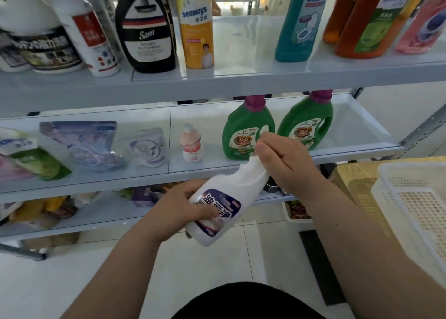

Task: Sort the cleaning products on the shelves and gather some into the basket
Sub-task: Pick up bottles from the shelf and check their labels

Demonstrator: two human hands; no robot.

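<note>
**A:** Where's the bottle right now?

**B:** Dead centre, off the shelves and in the air. The white bottle (218, 205) lies tilted across both hands, neck up toward one o'clock, base down at seven.

**A:** And the grip?

**B:** The left hand (179, 206) is wrapped round the body, fingers curled onto the purple label. The right hand (283, 160) is closed over the neck. The cap is hidden inside that fist, so I can't tell what sort it is.

**A:** The basket?

**B:** The basket (386, 193) is out at three o'clock from the bottle, sitting on a wooden table (357, 174), well apart from it.

**A:** So how do they do this step well?

**B:** My guess is they're reading it, label up, before choosing shelf or basket. I'd carry the weight in the left hand and let the right only steady the neck. Bring it upright before swinging toward three o'clock, so nothing leaks. Swing low, too. Two green jugs (248, 130) stand on the middle shelf (96, 181) just behind the right hand at twelve, and a careless lift could knock them.
</note>
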